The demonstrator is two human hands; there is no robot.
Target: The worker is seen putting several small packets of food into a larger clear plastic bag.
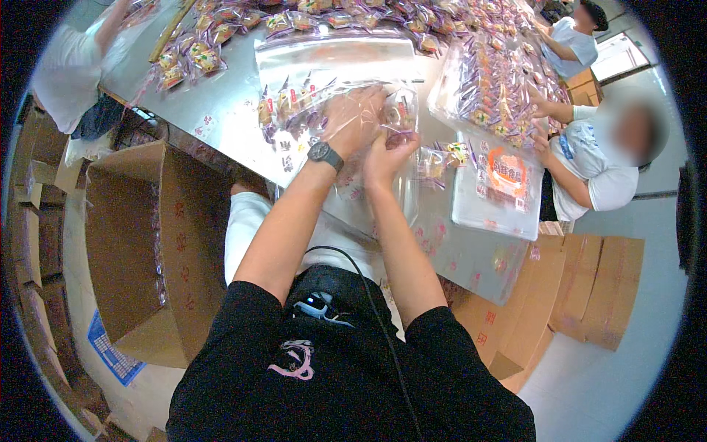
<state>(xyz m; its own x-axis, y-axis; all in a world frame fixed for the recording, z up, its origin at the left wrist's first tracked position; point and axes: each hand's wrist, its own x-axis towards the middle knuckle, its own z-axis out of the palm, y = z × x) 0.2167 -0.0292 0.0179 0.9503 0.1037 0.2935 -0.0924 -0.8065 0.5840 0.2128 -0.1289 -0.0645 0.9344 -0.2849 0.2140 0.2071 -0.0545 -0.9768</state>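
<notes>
A large clear plastic bag lies on the metal table before me, with a row of small wrapped snack packets inside its left part. My left hand, a dark watch on its wrist, is under the clear film, apparently inside the bag. Glare and film hide what its fingers do. Beside it, my right hand has its fingers closed on a purple-edged snack packet at the bag's right side. Two loose packets lie just right of that hand.
Many packets cover the table's far side. Flat printed bags are stacked at right, near a filled bag and a co-worker. An open cardboard box stands left; more cartons stand right. Other people flank the table.
</notes>
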